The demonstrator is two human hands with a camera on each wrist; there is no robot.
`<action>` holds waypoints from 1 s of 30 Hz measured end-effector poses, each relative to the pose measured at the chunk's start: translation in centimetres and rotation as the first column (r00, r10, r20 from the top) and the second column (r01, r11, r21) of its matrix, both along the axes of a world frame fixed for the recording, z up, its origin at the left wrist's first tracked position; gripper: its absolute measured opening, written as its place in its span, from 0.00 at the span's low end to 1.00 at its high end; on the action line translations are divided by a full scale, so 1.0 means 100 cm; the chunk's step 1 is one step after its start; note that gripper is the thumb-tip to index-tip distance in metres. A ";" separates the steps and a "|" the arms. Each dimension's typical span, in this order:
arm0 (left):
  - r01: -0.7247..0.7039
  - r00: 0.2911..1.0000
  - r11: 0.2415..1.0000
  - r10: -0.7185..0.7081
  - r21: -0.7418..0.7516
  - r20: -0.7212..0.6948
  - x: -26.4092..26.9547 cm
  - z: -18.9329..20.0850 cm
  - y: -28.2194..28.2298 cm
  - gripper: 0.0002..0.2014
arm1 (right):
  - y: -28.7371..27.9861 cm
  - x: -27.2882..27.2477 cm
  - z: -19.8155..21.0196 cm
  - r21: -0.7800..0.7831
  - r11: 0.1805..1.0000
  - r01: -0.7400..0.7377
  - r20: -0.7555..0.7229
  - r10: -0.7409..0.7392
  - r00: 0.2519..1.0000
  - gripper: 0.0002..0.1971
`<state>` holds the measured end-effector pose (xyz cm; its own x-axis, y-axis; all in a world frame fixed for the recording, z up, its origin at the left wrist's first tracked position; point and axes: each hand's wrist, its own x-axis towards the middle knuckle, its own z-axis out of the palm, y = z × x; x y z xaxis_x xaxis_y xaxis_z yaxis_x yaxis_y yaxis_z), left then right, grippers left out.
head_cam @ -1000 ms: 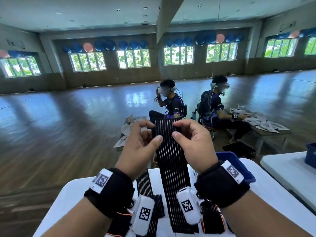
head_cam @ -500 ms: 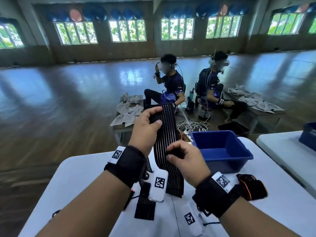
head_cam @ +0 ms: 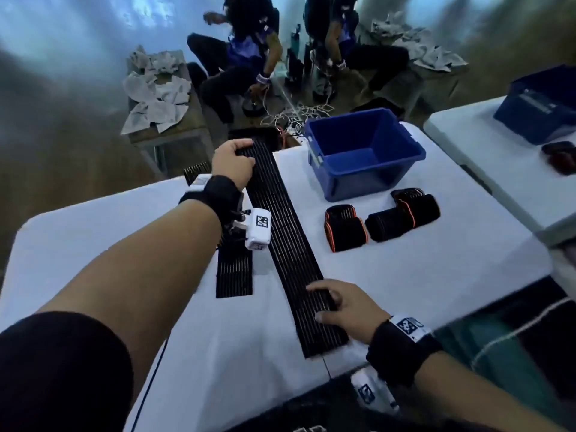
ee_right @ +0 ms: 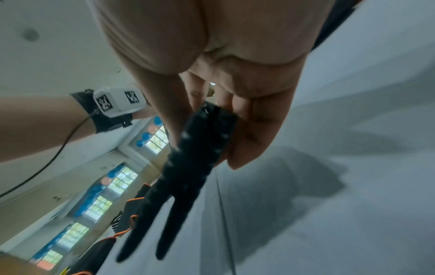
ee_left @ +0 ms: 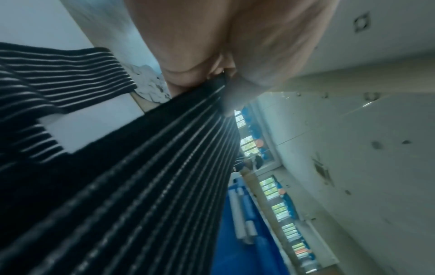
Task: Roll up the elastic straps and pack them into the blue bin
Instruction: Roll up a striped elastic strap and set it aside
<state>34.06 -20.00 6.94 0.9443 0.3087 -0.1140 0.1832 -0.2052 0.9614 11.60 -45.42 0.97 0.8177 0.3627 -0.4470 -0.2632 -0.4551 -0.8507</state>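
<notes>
A long black elastic strap (head_cam: 290, 244) with thin pale stripes lies stretched along the white table (head_cam: 436, 275), from its far edge to its near edge. My left hand (head_cam: 233, 159) grips the strap's far end; the left wrist view shows the strap (ee_left: 141, 176) pinched under the fingers. My right hand (head_cam: 339, 307) holds the near end, and in the right wrist view thumb and fingers pinch the strap (ee_right: 200, 141). The blue bin (head_cam: 364, 151) stands empty at the far right. A second flat strap (head_cam: 233, 272) lies under my left wrist.
Three rolled black straps with orange edges (head_cam: 383, 222) lie in front of the bin. A second white table (head_cam: 498, 151) to the right carries another blue bin (head_cam: 542, 107). Two seated people and a low table with grey cloths (head_cam: 156, 92) are beyond the far edge.
The strap was held up in the air between both hands; now it lies flat on the table. My left hand went to the far edge, my right hand came back to the near edge.
</notes>
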 end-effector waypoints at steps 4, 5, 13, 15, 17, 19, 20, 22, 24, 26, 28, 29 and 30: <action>0.069 0.994 0.991 -0.059 0.116 -0.092 0.017 -0.043 -0.001 0.19 | -0.008 -0.018 -0.017 -0.094 0.986 0.138 -0.013 -0.140 0.990 0.18; 0.090 0.991 0.988 -0.076 0.126 -0.114 0.020 -0.052 -0.001 0.19 | -0.008 -0.021 -0.021 -0.127 0.976 0.179 0.001 -0.181 0.984 0.16; 0.207 0.977 0.928 -0.178 0.310 -0.121 0.009 -0.073 0.016 0.08 | -0.002 -0.033 -0.024 -0.285 0.919 0.271 0.100 -0.253 0.962 0.14; 0.290 0.956 0.797 -0.265 0.530 -0.124 -0.007 -0.071 0.030 0.04 | -0.003 -0.032 -0.024 -0.303 0.917 0.260 0.130 -0.230 0.964 0.13; 0.382 0.919 0.648 -0.344 0.659 -0.194 -0.026 -0.074 0.045 0.05 | -0.001 -0.030 -0.023 -0.327 0.916 0.234 0.151 -0.193 0.969 0.12; 0.472 0.877 0.549 -0.375 0.690 -0.301 -0.046 -0.079 0.059 0.06 | 0.000 -0.028 -0.023 -0.358 0.915 0.188 0.157 -0.140 0.978 0.13; 0.495 0.865 0.521 -0.372 0.695 -0.338 -0.055 -0.083 0.066 0.05 | 0.000 -0.026 -0.022 -0.376 0.913 0.159 0.155 -0.108 0.982 0.13; 0.516 0.852 0.469 -0.369 0.717 -0.372 -0.069 -0.086 0.079 0.03 | 0.000 -0.023 -0.021 -0.412 0.906 0.092 0.144 -0.035 0.989 0.14; 0.522 0.848 0.443 -0.358 0.729 -0.390 -0.079 -0.083 0.088 0.03 | -0.002 -0.020 -0.021 -0.446 0.895 0.032 0.126 0.027 0.992 0.14; 0.508 0.857 0.442 -0.346 0.740 -0.382 -0.089 -0.077 0.092 0.04 | -0.004 -0.016 -0.020 -0.471 0.882 -0.027 0.103 0.085 0.991 0.14; 0.447 0.891 0.469 -0.315 0.762 -0.328 -0.101 -0.069 0.093 0.06 | -0.007 -0.012 -0.019 -0.477 0.876 -0.071 0.089 0.128 0.988 0.13; 0.399 0.913 0.505 -0.294 0.766 -0.282 -0.109 -0.067 0.093 0.07 | -0.010 -0.011 -0.019 -0.476 0.875 -0.085 0.086 0.142 0.986 0.13; 0.341 0.937 0.549 -0.267 0.763 -0.227 -0.118 -0.062 0.091 0.07 | -0.013 -0.009 -0.019 -0.475 0.875 -0.093 0.087 0.151 0.985 0.12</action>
